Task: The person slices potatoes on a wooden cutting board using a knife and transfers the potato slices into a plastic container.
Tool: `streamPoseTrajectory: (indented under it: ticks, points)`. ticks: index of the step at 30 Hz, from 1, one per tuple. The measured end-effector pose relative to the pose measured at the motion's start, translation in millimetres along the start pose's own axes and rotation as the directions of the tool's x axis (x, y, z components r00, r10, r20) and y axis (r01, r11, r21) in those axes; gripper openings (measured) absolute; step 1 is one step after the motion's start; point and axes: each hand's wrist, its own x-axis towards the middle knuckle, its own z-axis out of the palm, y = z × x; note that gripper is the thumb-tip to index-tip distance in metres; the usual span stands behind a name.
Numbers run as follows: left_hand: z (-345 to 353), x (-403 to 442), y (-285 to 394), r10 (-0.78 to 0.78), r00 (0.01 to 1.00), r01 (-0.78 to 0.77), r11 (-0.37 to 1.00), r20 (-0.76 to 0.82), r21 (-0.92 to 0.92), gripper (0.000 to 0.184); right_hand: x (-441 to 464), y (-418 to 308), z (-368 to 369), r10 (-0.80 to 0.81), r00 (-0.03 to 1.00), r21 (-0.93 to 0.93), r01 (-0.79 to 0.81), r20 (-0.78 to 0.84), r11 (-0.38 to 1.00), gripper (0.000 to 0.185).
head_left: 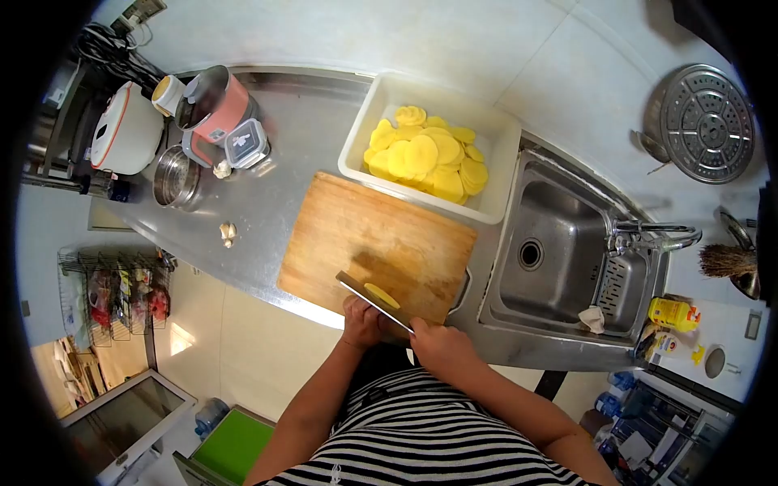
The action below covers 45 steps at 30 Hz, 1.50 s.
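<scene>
A kitchen knife [374, 301] is in my right hand [442, 350], its blade slanting across the near edge of the wooden cutting board [340, 235]. My left hand [362, 324] is closed, with its fingers curled close against the near side of the blade. Whatever those fingers hold is hidden. Just beyond the blade, on the board, is a yellow slice [381, 295] that looks like potato. Behind the board stands a white plastic tub [356, 146] with many yellow potato slices [421, 155] piled inside.
A steel sink [551, 235] with a faucet [656, 235] is right of the board. On the counter's left are garlic pieces [228, 234], a steel bowl [176, 176], a lidded container [246, 144], a pink pot [223, 109] and a white rice cooker [130, 130].
</scene>
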Motion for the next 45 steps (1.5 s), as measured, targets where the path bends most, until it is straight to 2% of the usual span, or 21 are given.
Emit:
streamPoseTrajectory:
  ticks: [2,4,9,11,18,29,31,38,41,45]
  points:
    - [-1.1,-0.2,1.3,-0.002,1.000,0.002,1.000,-0.024,0.004,0.021,5.8,-0.9,-0.8,-0.029,0.999,0.035,0.030,-0.040,0.999,0.017]
    - [1.3,-1.9,-1.2,-0.011,1.000,0.011,1.000,-0.018,-0.016,0.029,10.9,-0.4,-1.3,-0.026,0.999,0.024,0.026,-0.033,0.999,0.017]
    - [-0.7,-5.4,-4.1,-0.002,1.000,0.003,1.000,0.015,-0.029,0.029,8.4,2.3,2.7,-0.021,0.998,0.095,0.026,-0.051,0.995,0.018]
    - [0.2,-7.6,-1.1,-0.012,1.000,0.013,1.000,0.017,-0.027,0.030,12.6,-5.9,-6.7,-0.027,0.999,0.029,0.028,-0.034,0.999,0.017]
    - [1.6,-9.3,-5.5,0.012,1.000,-0.013,1.000,0.004,0.015,0.029,14.5,7.6,8.6,0.010,1.000,0.041,-0.009,-0.015,0.999,0.020]
    - [-2.2,-1.5,-0.4,0.009,1.000,-0.009,1.000,-0.006,0.020,0.026,43.1,9.7,25.5,-0.021,0.998,0.062,0.025,-0.058,0.998,0.019]
    - [-1.8,-5.5,-2.2,0.013,1.000,-0.013,0.999,0.016,0.039,0.021,43.6,15.0,31.3,-0.032,0.997,0.069,0.037,-0.071,0.997,0.019]
    - [-1.6,-8.0,-0.8,0.007,1.000,-0.007,0.999,0.001,0.035,0.022,25.9,28.0,30.5,-0.022,0.991,0.055,0.030,-0.134,0.998,0.021]
    - [-1.4,-6.0,0.5,0.000,1.000,0.000,0.999,0.006,0.032,0.022,-2.0,21.7,14.1,0.004,0.999,0.073,-0.001,-0.041,0.997,0.022]
    - [-3.0,0.5,0.3,0.019,1.000,-0.019,1.000,-0.002,0.012,0.022,-27.6,11.0,-0.4,0.057,0.998,0.065,-0.057,-0.005,0.996,0.021]
